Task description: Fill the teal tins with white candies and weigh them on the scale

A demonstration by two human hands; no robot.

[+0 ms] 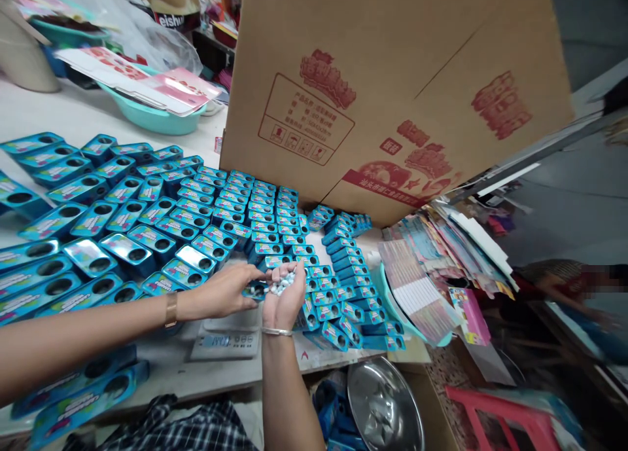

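My right hand is cupped palm up over the table edge, with several small white pellets lying in the palm. My left hand reaches across from the left and holds a small blue tin against the right palm. A gold watch sits on the left wrist and a thin silver bangle on the right. Under the hands lies a small white scale. Rows of blue tins with round windows cover the white table around the hands.
A big tilted cardboard box stands behind the tins. Teal basins with printed cards sit at the back left. Stacked cards lie at the right. Below the table edge are a steel bowl and a red stool.
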